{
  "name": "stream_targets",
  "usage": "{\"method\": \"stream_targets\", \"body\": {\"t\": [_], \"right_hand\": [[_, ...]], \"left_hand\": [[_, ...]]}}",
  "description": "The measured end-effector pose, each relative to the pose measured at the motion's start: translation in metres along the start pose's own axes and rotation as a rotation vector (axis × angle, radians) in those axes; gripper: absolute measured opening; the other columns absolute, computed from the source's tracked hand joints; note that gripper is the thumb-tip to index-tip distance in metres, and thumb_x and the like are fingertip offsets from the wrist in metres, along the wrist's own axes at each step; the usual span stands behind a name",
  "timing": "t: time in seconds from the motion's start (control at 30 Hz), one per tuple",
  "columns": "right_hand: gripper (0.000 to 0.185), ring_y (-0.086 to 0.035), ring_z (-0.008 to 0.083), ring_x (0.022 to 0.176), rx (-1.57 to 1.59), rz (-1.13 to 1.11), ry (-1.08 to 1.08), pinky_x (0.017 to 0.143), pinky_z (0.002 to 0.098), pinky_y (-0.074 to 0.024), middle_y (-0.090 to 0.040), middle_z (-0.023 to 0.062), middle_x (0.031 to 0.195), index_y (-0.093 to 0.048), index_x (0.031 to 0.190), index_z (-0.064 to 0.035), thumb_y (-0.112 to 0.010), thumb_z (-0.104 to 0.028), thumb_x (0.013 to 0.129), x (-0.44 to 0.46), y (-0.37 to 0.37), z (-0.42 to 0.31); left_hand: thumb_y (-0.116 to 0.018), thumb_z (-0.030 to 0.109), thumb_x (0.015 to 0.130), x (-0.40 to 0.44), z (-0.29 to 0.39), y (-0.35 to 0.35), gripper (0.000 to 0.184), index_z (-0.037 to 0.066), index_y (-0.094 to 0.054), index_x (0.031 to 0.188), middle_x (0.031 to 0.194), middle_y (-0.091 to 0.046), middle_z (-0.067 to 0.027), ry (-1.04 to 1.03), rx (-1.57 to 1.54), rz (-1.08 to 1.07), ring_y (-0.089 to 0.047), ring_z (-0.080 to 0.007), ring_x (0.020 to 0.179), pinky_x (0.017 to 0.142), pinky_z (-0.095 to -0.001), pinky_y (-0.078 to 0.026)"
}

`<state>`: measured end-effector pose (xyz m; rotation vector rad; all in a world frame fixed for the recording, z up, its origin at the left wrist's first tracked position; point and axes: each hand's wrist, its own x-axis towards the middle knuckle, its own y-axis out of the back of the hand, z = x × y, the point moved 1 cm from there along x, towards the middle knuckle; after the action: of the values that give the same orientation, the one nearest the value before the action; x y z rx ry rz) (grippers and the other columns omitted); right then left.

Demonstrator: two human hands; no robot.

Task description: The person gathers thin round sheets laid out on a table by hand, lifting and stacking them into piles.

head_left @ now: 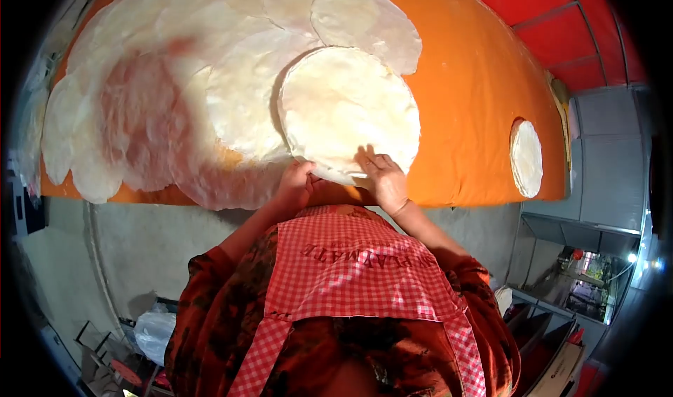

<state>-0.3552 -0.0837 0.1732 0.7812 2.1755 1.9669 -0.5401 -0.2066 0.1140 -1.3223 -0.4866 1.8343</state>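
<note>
A broad table under a smooth orange cloth [477,131] fills the upper part of the view, its near edge running just in front of the person. Bare grey concrete floor [175,250] lies on the near side, red panelling [554,39] rises at the upper right, and grey metal panels [606,138] stand below it.

Across the left and middle of the cloth spreads a layer of thin, pale, partly translucent round sheets [231,32], overlapping one another; a blurred reddish patch shows over its left part. The person wears a red-and-white checked apron [364,267] with dark lettering.

Directly before the apron, near the table's edge, sits a thick cream-coloured round stack of thin sheets [350,110], partly over the spread layer. A smaller-looking pale stack [527,159] lies well apart, by the cloth's right end.

The right hand [385,178] is loosely open, fingers parted and resting on top of the thick stack's near-right margin. The left hand [297,184] touches its near-left rim with bent fingers; whether they pinch a sheet cannot be told.
</note>
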Motion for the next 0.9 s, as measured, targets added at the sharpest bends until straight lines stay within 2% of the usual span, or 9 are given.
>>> {"method": "stream_targets", "body": {"t": [0.17,0.3,0.33,0.47,0.6,0.7,0.73,0.87,0.9], "right_hand": [[0.039,-0.061,0.0284,0.101,0.076,-0.139,-0.079,0.081,0.0377,-0.0517,-0.059,0.0152,0.127,-0.062,0.118,-0.0051,-0.061,-0.008,0.079,-0.012,-0.013,-0.007],[0.044,-0.059,0.0288,0.1,0.097,-0.028,-0.086,0.081,0.0382,-0.0511,-0.06,0.0128,0.124,-0.062,0.119,-0.0055,-0.062,-0.006,0.076,-0.002,0.003,-0.006],[0.048,-0.059,0.0284,0.102,0.078,-0.045,-0.101,0.083,0.0381,-0.0507,-0.059,0.012,0.125,-0.06,0.124,-0.0059,-0.062,-0.006,0.075,-0.003,0.006,-0.004],[0.053,-0.055,0.0287,0.111,0.001,-0.14,-0.018,0.086,0.0406,-0.0484,-0.056,0.0114,0.131,-0.056,0.128,-0.0028,-0.065,-0.015,0.077,-0.013,-0.015,-0.001],[0.055,-0.052,0.0324,0.117,0.211,-0.169,-0.088,0.094,0.0438,-0.0435,-0.052,0.0134,0.135,-0.055,0.13,-0.0067,-0.068,-0.027,0.081,-0.011,-0.003,-0.006],[0.06,-0.052,0.0341,0.118,0.159,-0.168,-0.164,0.095,0.0439,-0.0449,-0.052,0.0158,0.133,-0.053,0.132,-0.0072,-0.072,-0.024,0.078,0.003,0.011,-0.018],[0.06,-0.06,0.0348,0.107,0.14,-0.063,-0.193,0.087,0.0425,-0.05,-0.06,0.0175,0.122,-0.055,0.131,-0.0079,-0.073,-0.015,0.074,0.007,0.008,-0.02],[0.045,-0.068,0.0335,0.082,0.184,0.022,-0.28,0.071,0.0412,-0.0542,-0.068,0.0213,0.096,-0.067,0.116,-0.0106,-0.064,-0.003,0.072,0.037,0.018,-0.008],[0.035,-0.067,0.0355,0.082,0.163,-0.023,-0.29,0.071,0.0423,-0.0536,-0.067,0.0252,0.095,-0.068,0.112,-0.0102,-0.065,-0.007,0.077,0.054,0.025,0.001]], "left_hand": [[-0.042,0.01,0.094,-0.006,-0.005,0.001,0.028,-0.005,-0.054,0.115,0.109,-0.064,-0.0129,-0.187,0.334,-0.159,-0.064,-0.0255,0.096,0.09,-0.0366,-0.054],[-0.041,0.009,0.095,-0.022,0.015,-0.025,0.026,-0.009,-0.054,0.109,0.097,-0.065,-0.0145,-0.015,0.048,-0.114,-0.064,-0.026,0.093,0.09,-0.0374,-0.055],[-0.042,0.011,0.096,-0.019,0.013,-0.023,0.03,-0.008,-0.05,0.117,0.115,-0.06,-0.0188,-0.002,0.057,-0.056,-0.063,-0.0288,0.103,0.086,-0.0418,-0.055],[-0.041,0.009,0.096,-0.007,0.005,-0.018,0.028,-0.009,-0.051,0.115,0.116,-0.06,-0.0184,0.026,0.01,-0.069,-0.063,-0.0287,0.102,0.085,-0.0398,-0.057],[-0.041,0.009,0.096,-0.005,0.007,-0.021,0.025,-0.007,-0.051,0.114,0.117,-0.059,-0.018,0.05,0.009,-0.077,-0.061,-0.0287,0.104,0.089,-0.042,-0.055],[-0.042,0.009,0.096,-0.008,0.011,-0.032,0.026,-0.006,-0.05,0.116,0.12,-0.057,-0.0177,0.043,-0.01,-0.165,-0.059,-0.0285,0.107,0.095,-0.0444,-0.052],[-0.042,0.009,0.096,-0.006,0.013,-0.038,0.026,-0.006,-0.049,0.117,0.122,-0.056,-0.0178,0.034,-0.017,-0.204,-0.059,-0.0284,0.108,0.096,-0.0449,-0.051],[-0.042,0.012,0.097,0.005,0.03,-0.061,0.022,-0.001,-0.05,0.112,0.126,-0.054,-0.0176,-0.054,-0.015,-0.223,-0.054,-0.0334,0.119,0.102,-0.0476,-0.047],[-0.043,0.013,0.097,0.005,0.042,-0.073,0.021,-0.001,-0.05,0.11,0.126,-0.054,-0.0176,-0.084,-0.006,-0.258,-0.054,-0.0343,0.12,0.101,-0.0478,-0.047]]}}
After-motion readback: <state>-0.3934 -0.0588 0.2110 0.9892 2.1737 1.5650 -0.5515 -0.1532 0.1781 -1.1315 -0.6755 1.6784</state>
